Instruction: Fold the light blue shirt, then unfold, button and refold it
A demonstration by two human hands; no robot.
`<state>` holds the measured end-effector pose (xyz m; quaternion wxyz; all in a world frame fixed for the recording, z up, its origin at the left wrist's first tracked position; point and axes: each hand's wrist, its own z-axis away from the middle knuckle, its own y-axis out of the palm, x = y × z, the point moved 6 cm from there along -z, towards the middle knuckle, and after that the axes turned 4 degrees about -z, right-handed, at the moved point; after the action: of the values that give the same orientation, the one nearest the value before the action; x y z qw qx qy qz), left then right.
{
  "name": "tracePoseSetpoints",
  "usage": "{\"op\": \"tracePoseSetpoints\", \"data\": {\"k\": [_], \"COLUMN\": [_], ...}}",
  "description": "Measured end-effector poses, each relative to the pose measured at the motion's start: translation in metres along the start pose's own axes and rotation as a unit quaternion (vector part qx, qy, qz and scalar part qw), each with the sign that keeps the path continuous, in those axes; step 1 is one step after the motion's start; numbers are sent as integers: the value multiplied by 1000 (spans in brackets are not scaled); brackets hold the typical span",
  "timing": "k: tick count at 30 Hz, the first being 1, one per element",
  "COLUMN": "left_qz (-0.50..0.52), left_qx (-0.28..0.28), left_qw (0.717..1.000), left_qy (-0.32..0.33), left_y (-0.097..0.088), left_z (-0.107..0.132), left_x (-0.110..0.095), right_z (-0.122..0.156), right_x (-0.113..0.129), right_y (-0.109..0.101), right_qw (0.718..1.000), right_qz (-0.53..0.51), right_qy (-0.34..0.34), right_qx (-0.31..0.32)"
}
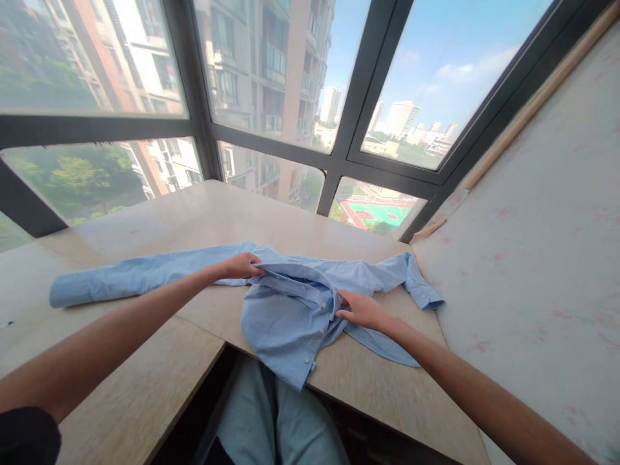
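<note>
A light blue button-up shirt [281, 316] lies across the pale ledge, its sleeves stretched out to both sides. The left sleeve [121, 278] runs long and fairly straight; the right one [382, 274] bends toward a buttoned cuff near the wall. My left hand [243, 265] pinches the fabric by the collar's left end. At the collar's right end, my right hand [361, 310] grips the edge between thumb and fingers. Between both hands the collar band [300, 271] bows in a curve. White buttons show down the front, and the lower part hangs over the ledge's front edge.
The stone-look ledge [194, 213] meets dark-framed windows [346, 135] at the back. A flowered wall [527, 258] closes off the right side. Below the front edge are the wearer's legs in pale trousers [271, 420], beside a dark gap under the ledge.
</note>
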<state>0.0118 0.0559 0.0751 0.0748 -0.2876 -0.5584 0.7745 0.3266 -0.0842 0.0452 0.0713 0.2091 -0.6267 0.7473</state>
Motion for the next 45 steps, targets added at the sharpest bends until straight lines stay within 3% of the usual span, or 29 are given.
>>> {"op": "tracePoseSetpoints", "data": {"k": [2, 5, 9, 11, 14, 17, 18, 19, 22, 23, 25, 26, 28, 30, 33, 36, 39, 42, 45], "left_qz": [57, 100, 87, 61, 32, 57, 73, 94, 181, 215, 279, 297, 317, 332, 322, 243, 130, 66, 37], "left_qx": [53, 74, 137, 185, 197, 98, 74, 44, -137, -213, -342, -381, -393, -345, -295, -284, -227, -158, -128], "left_qw": [997, 992, 985, 980, 976, 980, 983, 985, 967, 948, 895, 873, 862, 876, 897, 917, 926, 911, 912], "left_qy": [12, 32, 49, 25, -83, -161, -154, -138, -111, -97, -68, -63, -52, -57, -69, -140, -271, -376, -389], "left_y": [-19, -51, -67, -66, -73, -103, -114, -125, -163, -172, -180, -177, -161, -135, -95, -60, -24, 3, 12], "left_z": [10, 27, 51, 62, 73, 69, 64, 57, 28, 18, 2, -5, -20, -33, -40, -32, -14, 13, 32], "left_x": [-4, -19, -39, -31, 13, 58, 62, 61, 34, 20, -5, -15, -28, -31, -20, 7, 42, 72, 85], "right_z": [2, 4, 5, 9, 22, 31, 29, 21, -24, -41, -72, -84, -99, -102, -88, -67, -47, -26, -5], "right_x": [0, 10, 31, 41, 58, 64, 63, 60, 40, 32, 25, 24, 28, 34, 28, -6, -58, -106, -134], "right_y": [4, 13, 20, 7, -36, -81, -97, -117, -177, -193, -210, -213, -210, -194, -152, -106, -67, -46, -39], "right_qw": [1000, 999, 998, 997, 994, 956, 937, 925, 896, 875, 832, 827, 845, 880, 924, 954, 977, 972, 961], "right_qz": [-3, -21, 4, 9, -90, -274, -322, -360, -426, -444, -476, -467, -435, -397, -352, -279, -166, -74, -43], "right_qy": [22, 33, 54, 69, 41, 57, 73, 77, 77, 78, 74, 78, 65, 39, -1, 23, 106, 209, 264], "right_qx": [16, 12, -17, -44, -49, 87, 116, 96, -99, -177, -275, -302, -303, -256, -152, -103, -81, -73, -76]}}
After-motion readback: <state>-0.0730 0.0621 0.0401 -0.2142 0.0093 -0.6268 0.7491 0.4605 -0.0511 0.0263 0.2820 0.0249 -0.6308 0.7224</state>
